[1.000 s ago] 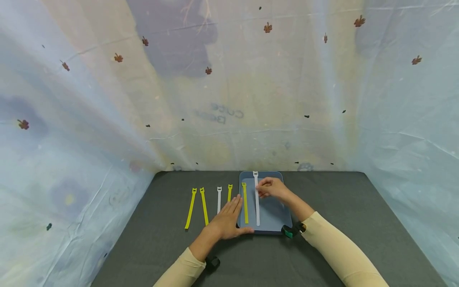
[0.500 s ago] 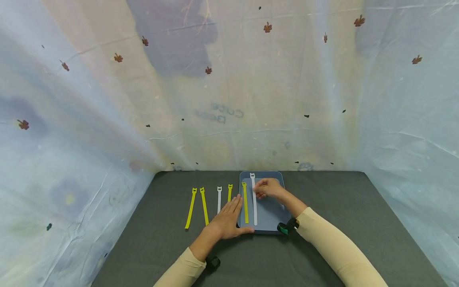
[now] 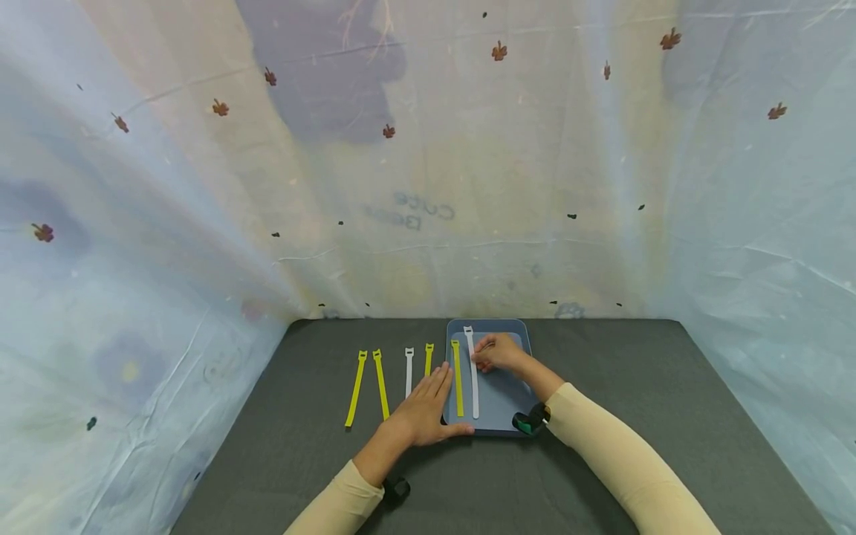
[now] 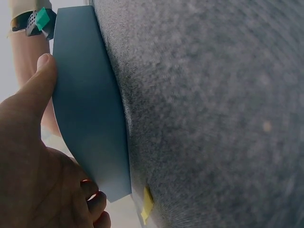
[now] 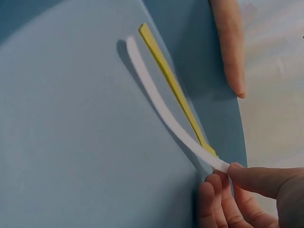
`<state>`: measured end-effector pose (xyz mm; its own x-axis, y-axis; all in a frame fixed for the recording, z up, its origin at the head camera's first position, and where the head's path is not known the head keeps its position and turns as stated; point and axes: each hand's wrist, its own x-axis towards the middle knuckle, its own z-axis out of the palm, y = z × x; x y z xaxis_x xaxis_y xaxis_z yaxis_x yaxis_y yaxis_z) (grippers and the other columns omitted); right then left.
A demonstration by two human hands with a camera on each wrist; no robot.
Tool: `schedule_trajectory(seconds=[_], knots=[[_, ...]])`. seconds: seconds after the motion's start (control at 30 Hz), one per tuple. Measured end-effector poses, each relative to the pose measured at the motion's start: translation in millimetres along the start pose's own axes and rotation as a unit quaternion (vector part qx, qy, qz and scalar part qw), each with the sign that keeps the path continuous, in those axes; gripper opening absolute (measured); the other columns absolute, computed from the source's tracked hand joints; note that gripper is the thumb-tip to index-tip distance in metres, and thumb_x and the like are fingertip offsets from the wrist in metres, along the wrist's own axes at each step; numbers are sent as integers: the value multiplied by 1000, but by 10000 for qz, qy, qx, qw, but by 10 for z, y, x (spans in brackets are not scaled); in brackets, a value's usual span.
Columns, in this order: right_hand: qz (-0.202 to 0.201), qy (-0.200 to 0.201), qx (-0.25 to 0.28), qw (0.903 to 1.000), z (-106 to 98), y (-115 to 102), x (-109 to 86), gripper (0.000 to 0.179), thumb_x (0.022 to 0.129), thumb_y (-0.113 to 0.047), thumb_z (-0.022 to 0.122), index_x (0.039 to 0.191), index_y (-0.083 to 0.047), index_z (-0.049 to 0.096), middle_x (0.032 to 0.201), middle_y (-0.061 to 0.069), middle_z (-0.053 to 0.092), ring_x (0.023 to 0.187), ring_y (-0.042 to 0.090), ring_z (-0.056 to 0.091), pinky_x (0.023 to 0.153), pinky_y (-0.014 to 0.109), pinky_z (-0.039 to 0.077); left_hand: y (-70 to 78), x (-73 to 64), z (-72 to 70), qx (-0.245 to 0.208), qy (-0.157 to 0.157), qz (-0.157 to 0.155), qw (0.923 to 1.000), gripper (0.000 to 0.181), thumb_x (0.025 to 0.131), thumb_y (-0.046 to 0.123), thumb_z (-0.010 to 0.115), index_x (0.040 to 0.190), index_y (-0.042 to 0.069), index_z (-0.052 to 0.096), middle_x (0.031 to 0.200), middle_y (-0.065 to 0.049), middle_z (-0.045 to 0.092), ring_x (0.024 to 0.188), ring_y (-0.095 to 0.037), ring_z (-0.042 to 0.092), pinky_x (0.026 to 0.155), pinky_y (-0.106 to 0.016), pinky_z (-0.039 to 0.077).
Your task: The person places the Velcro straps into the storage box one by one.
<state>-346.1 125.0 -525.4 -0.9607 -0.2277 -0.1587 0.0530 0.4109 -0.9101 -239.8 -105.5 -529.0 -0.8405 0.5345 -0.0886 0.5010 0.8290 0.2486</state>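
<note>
My right hand (image 3: 503, 354) pinches a white cable tie (image 3: 475, 392) with a slotted head, over the right part of the blue-grey tray (image 3: 503, 401). In the right wrist view the thumb and fingertips grip the white tie (image 5: 159, 104) close to one end, and its length bows over the tray floor. A yellow cable tie (image 3: 458, 386) lies in the tray beside it, along the left wall. My left hand (image 3: 421, 414) rests at the tray's near left corner, fingers straight along the left side and thumb along the front rim.
Left of the tray, two yellow cable ties (image 3: 357, 390) lie on the dark grey table cloth (image 3: 267, 446). A white tie (image 3: 409, 371) and another yellow tie (image 3: 429, 360) are partly covered by my left hand. A patterned sheet (image 3: 428, 163) hangs behind and at both sides.
My right hand has shifted slightly left with the white cable tie, bringing it closer to the yellow one in the tray. The left hand and tray have not moved.
</note>
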Motion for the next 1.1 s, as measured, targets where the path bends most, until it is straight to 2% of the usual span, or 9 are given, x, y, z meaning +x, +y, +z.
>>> schedule_trajectory(seconds=[0.2, 0.47, 0.73, 1.1], knots=[[-5, 34, -117, 9999, 43, -29, 16, 10, 98, 1, 76, 104, 5, 69, 85, 14, 76, 71, 21, 72, 67, 34, 64, 11, -6, -11, 14, 15, 32, 10000, 120, 94, 83, 57, 172, 3, 12, 180, -16, 10, 166, -31, 14, 134, -48, 19], [-55, 72, -242, 9997, 87, -25, 28, 10, 95, 4, 77, 100, 5, 68, 79, 10, 73, 67, 18, 70, 63, 29, 61, 16, -11, -19, 27, 24, 53, 10000, 120, 94, 83, 57, 172, 3, 12, 180, -16, 10, 166, -32, 15, 133, -49, 19], [-93, 16, -472, 9988, 94, -36, 29, 10, 94, 4, 78, 100, 5, 70, 78, 9, 73, 68, 20, 72, 65, 31, 62, 12, -16, -26, 49, 22, 57, 10000, 120, 94, 82, 57, 172, 3, 12, 180, -16, 10, 166, -32, 15, 133, -49, 19], [-87, 107, -640, 9979, 103, -18, 53, 10, 94, 3, 78, 99, 4, 69, 76, 7, 70, 64, 15, 66, 60, 27, 59, 3, -17, -7, 88, 53, 96, 9999, 119, 95, 82, 56, 172, 2, 12, 180, -17, 10, 166, -33, 15, 133, -50, 20]])
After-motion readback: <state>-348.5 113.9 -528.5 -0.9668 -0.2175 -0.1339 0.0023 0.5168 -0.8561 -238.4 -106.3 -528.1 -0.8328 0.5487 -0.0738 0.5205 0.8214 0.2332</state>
